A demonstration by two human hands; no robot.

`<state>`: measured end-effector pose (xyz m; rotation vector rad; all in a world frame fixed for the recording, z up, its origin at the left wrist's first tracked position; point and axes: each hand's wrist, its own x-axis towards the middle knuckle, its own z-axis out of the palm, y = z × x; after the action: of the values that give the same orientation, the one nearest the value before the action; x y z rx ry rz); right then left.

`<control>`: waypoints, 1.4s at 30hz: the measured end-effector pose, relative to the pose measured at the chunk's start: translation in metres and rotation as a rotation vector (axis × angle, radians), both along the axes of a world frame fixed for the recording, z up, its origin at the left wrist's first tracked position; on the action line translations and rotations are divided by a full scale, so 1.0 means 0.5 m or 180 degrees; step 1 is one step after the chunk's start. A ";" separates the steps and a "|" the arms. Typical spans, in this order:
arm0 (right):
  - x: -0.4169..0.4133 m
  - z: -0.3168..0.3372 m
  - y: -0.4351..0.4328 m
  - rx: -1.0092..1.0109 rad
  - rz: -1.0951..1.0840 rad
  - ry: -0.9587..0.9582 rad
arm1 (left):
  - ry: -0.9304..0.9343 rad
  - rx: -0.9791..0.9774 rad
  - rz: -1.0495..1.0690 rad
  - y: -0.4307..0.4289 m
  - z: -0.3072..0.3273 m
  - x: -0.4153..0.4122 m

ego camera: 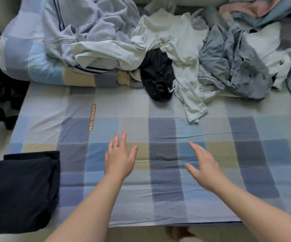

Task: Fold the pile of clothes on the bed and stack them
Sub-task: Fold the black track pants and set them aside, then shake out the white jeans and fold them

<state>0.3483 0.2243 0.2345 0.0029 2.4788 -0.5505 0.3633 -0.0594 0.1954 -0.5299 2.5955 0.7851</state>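
Left hand (119,160) and right hand (205,169) hover empty, fingers apart, above the bed (246,172); the soft, light pile (167,37) at 12 o'clock looks best taken by a hem.

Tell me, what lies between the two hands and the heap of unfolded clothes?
In the head view, only bare checked bedsheet separates the left hand and right hand from the heap; a white sleeve trails out of it toward them.

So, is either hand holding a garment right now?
No, the left hand and right hand are both open and empty over the sheet, short of the pile.
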 end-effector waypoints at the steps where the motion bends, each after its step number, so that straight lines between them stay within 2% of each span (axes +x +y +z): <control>1: -0.002 -0.004 0.060 -0.0019 -0.0024 -0.0063 | -0.0037 0.0053 0.0050 0.048 -0.006 -0.009; 6: -0.010 -0.011 0.287 -0.0060 -0.0176 -0.0305 | -0.0259 0.0299 -0.0192 0.262 -0.011 -0.037; 11: -0.065 -0.031 0.390 -0.0144 -0.0367 -0.0351 | -0.0291 0.0135 -0.0665 0.376 -0.010 -0.108; 17: -0.176 -0.112 0.420 -0.0233 -0.0455 -0.0320 | -0.0308 -0.0053 -0.0886 0.419 -0.071 -0.207; 21: -0.269 -0.214 0.401 -0.0316 -0.0463 -0.0344 | -0.0292 -0.0145 -0.1074 0.412 -0.173 -0.290; 24: -0.355 -0.322 0.364 -0.0421 -0.0488 -0.0285 | -0.0127 0.0053 -0.1043 0.404 -0.274 -0.360; 26: -0.418 -0.402 0.333 -0.0593 -0.0740 -0.0311 | -0.0070 0.0348 -0.0821 0.407 -0.350 -0.416; 30: -0.530 -0.532 0.251 -0.1197 -0.1628 -0.0202 | -0.0235 0.2193 0.1016 0.445 -0.465 -0.501; 32: -0.557 -0.570 0.223 -0.1088 -0.1735 -0.0043 | -0.0221 0.2759 0.1432 0.468 -0.488 -0.508; 34: -0.575 -0.588 0.208 -0.0945 -0.1868 0.0176 | -0.0188 0.2970 0.1455 0.480 -0.493 -0.504; 37: -0.575 -0.576 0.211 -0.1141 -0.2111 0.0288 | -0.0337 0.3043 0.1507 0.481 -0.476 -0.503; 40: -0.511 -0.514 0.226 -0.1581 -0.1923 -0.0061 | -0.0662 0.3167 0.1561 0.478 -0.429 -0.502; 42: -0.434 -0.452 0.243 -0.1729 -0.1437 -0.0365 | -0.0814 0.3409 0.1662 0.490 -0.389 -0.503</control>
<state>0.1312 0.3458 0.0083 0.3738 2.1434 -1.3570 0.1121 0.1854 0.0010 -0.8517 1.4592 1.9100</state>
